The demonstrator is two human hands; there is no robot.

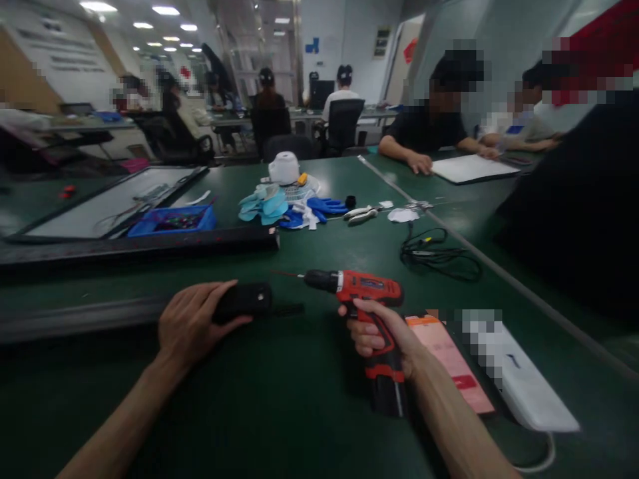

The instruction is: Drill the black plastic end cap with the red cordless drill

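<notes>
A red and black cordless drill [372,287] is gripped by my right hand [377,332], with a finger near its trigger. Its thin bit points left, toward the end of a long black bar [244,299]. My left hand [197,316] is wrapped over that bar near its right end, thumb along the near side. The bar runs off the left edge of the view. A small gap separates the drill bit from the bar's end. Just right of the bar's end, a small dark strip [289,309] lies on the green table [249,412].
A second black bar [150,245], a blue parts bin [172,221] and a framed panel [64,216] lie farther left. Blue gloves [324,206], pliers [362,214] and a coiled cable [439,256] sit beyond the drill. A phone [452,362] and white device [529,372] are at right; a co-worker [439,113] sits opposite.
</notes>
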